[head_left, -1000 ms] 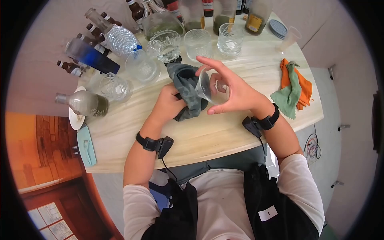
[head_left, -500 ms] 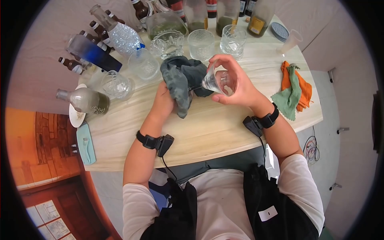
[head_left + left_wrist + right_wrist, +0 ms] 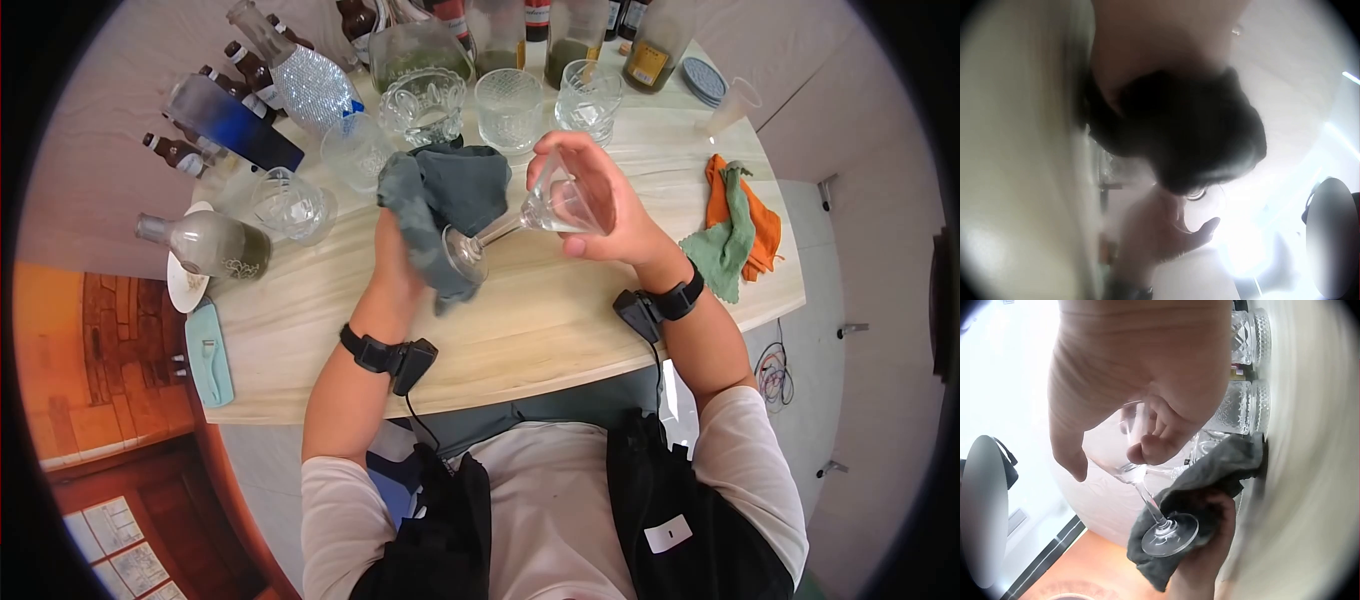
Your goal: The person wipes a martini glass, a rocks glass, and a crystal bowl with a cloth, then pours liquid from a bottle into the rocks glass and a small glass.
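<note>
My right hand point(image 3: 625, 220) grips a clear stemmed cocktail glass point(image 3: 568, 208) around its cone-shaped bowl. The glass is tilted over the table, its stem and round foot pointing left toward a dark grey cloth point(image 3: 455, 185). That cloth is bunched in my left hand point(image 3: 395, 260), whose fingers are mostly hidden by the folds in the head view. Seen from the right wrist, the glass foot point(image 3: 1170, 536) overlaps the cloth point(image 3: 1222, 465), and the fingers of the left hand point(image 3: 1207, 559) curl into it. The left wrist view is dark and blurred around the cloth point(image 3: 1197, 131).
Several tumblers, among them a cut-glass one point(image 3: 588, 100), line the table beyond my hands. Behind them stand bottles, including a blue one point(image 3: 235, 125) and a glittery one point(image 3: 310, 90). Orange point(image 3: 762, 230) and green point(image 3: 718, 250) cloths lie at right, a round bottle point(image 3: 220, 247) at left.
The glass has moved slightly right with my right hand, and its foot and stem have come into view out of the cloth. The grey cloth has shifted left with my left hand.
</note>
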### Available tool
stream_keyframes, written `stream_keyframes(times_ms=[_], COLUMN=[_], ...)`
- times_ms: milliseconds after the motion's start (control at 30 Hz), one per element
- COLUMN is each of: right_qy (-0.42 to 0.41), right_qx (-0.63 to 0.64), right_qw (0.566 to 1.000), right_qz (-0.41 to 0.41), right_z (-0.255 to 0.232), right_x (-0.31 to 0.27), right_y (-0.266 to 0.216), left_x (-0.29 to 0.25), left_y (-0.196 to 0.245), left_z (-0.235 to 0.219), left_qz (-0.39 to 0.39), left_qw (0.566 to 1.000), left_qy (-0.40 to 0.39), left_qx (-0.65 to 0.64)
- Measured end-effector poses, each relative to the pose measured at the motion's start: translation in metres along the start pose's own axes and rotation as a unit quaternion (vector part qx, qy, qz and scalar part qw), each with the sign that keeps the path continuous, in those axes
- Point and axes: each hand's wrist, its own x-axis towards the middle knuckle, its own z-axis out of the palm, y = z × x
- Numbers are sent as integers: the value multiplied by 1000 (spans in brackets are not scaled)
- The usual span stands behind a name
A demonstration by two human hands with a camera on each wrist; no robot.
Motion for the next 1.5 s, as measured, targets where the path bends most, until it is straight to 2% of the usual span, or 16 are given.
stream_keyframes(times_ms=[167, 267, 333, 400, 500, 600, 700, 833, 900, 1033, 1167, 1233, 1300, 1333, 1400, 1500], right_qy=[35, 99, 105, 111, 146, 97, 93, 70, 78, 101, 126, 130, 133, 117, 99, 67], right_qx=[24, 29, 60, 90, 104, 38, -27, -67, -49, -23, -26, -22, -17, -78, -139, -243], right_qw=[999, 995, 993, 989, 980, 991, 995, 995, 995, 989, 976, 975, 975, 985, 985, 967], right_qz=[-23, -4, 10, 24, 86, 78, -39, 16, 25, 110, 178, 177, 175, 100, 26, 36], right_z=[0, 1, -4, -6, -5, -6, 12, 3, 1, 4, 7, 8, 7, 7, 4, 11], right_x=[1, 2, 2, 1, 1, 1, 4, 0, 0, 2, 5, 4, 3, 4, 1, 1], right_y=[-7, -5, 3, 6, 9, 18, 5, 8, 8, 1, -2, -3, 3, 12, 14, -2], left_x=[-17, -7, 6, 3, -5, 6, -12, -15, -6, -1, 14, 12, -3, -3, -1, 1], left_y=[12, 5, 5, 3, -9, -3, 10, 6, 0, 4, 1, -3, -5, -7, -10, 3], left_z=[11, 2, -2, -2, -3, -10, 19, 18, 0, 15, 5, 0, -1, -3, -8, 0], left_qz=[-38, -65, -89, -80, 184, 66, -22, 4, 15, 43, 124, 133, 119, 118, 51, -35], left_qw=[999, 991, 934, 932, 897, 954, 994, 997, 987, 984, 926, 900, 949, 949, 963, 959], left_qy=[10, -100, -303, -302, -165, -152, -81, -20, -147, -156, -192, -196, -166, -168, -78, -134], left_qx=[18, 56, 168, 181, 366, 251, 75, 74, 64, 68, 299, 367, 239, 240, 252, 246])
